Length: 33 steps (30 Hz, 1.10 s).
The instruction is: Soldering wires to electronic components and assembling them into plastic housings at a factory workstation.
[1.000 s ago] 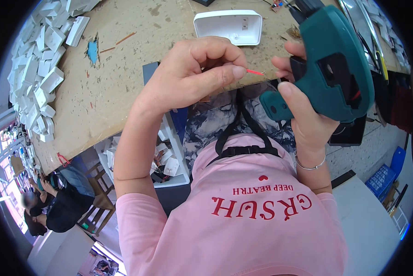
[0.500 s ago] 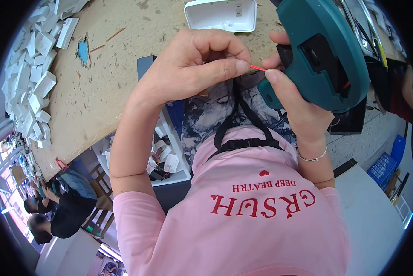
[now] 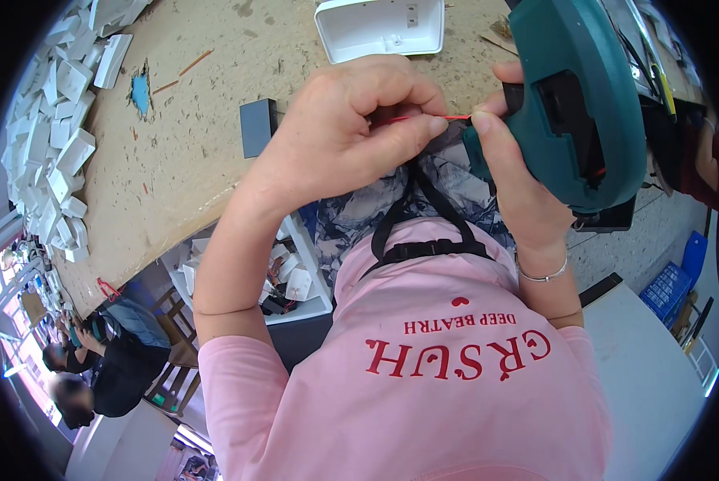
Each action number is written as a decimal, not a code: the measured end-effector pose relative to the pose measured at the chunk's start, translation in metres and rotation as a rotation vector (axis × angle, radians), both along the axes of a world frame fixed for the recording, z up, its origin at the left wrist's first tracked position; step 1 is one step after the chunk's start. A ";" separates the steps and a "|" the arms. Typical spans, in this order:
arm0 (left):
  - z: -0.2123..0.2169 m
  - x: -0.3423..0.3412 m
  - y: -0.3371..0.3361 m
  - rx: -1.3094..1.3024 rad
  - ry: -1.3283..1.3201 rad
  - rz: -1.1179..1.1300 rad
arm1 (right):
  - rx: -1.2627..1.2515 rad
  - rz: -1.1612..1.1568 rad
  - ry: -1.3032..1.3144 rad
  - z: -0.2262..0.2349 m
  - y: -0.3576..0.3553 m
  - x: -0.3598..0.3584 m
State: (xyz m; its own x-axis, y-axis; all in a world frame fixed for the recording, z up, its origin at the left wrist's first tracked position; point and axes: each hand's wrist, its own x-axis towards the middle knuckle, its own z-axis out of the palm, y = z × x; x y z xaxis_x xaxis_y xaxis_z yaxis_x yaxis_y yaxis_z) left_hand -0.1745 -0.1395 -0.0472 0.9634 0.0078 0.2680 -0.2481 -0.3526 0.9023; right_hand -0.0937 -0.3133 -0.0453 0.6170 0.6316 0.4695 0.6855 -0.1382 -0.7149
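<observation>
Pinched between the thumb and fingers of my left hand (image 3: 375,128) is a thin red wire (image 3: 458,117). A stretch of it shows through the gap in my curled fingers. The wire's far end reaches the thumb tip of my right hand (image 3: 519,160). My right hand grips a teal power tool housing (image 3: 616,104) with a dark open recess in its side. Black parts of the tool lie by my fingertips, partly covered by them. Exactly how the wire meets the tool is hidden.
Beyond my hands stands an open white plastic housing (image 3: 379,32). A dark grey box (image 3: 257,128) sits by my left wrist. White plastic parts (image 3: 75,152) are heaped at the left of the worn table (image 3: 191,144). Below the edge is a bin of scraps (image 3: 323,297). Other people are at the sides.
The teal tool and my right hand have shifted a little to the right. My left hand has moved slightly right, more red wire shows, and the dark grey box is more exposed.
</observation>
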 end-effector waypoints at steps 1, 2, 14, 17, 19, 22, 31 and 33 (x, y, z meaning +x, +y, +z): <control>0.001 -0.001 -0.003 0.019 0.019 0.041 | 0.035 -0.021 0.021 -0.001 0.000 0.000; 0.001 -0.001 -0.004 0.038 0.039 0.082 | 0.034 -0.021 0.021 -0.001 0.000 0.000; 0.002 0.000 -0.003 0.006 0.120 0.046 | 0.187 0.106 0.281 -0.004 -0.003 0.002; 0.002 0.001 -0.003 0.011 0.111 0.033 | 0.062 0.119 0.219 -0.005 -0.005 0.003; 0.002 0.002 -0.003 0.018 0.102 0.026 | 0.039 0.107 0.223 -0.008 -0.006 0.002; 0.001 0.002 -0.003 0.025 0.085 0.023 | 0.055 0.087 0.238 -0.009 -0.006 0.000; 0.001 0.000 -0.011 0.039 0.070 0.094 | 0.076 -0.051 0.075 -0.006 0.000 -0.003; 0.001 -0.001 -0.010 0.040 0.079 0.109 | 0.139 -0.047 0.168 -0.006 -0.001 -0.003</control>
State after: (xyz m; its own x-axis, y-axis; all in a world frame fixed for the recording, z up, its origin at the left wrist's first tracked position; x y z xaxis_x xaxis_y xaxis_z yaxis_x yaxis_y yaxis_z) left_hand -0.1757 -0.1492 -0.0464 0.9755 0.1043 0.1938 -0.1353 -0.4101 0.9019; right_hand -0.0966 -0.3148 -0.0512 0.7209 0.5367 0.4386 0.5507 -0.0593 -0.8326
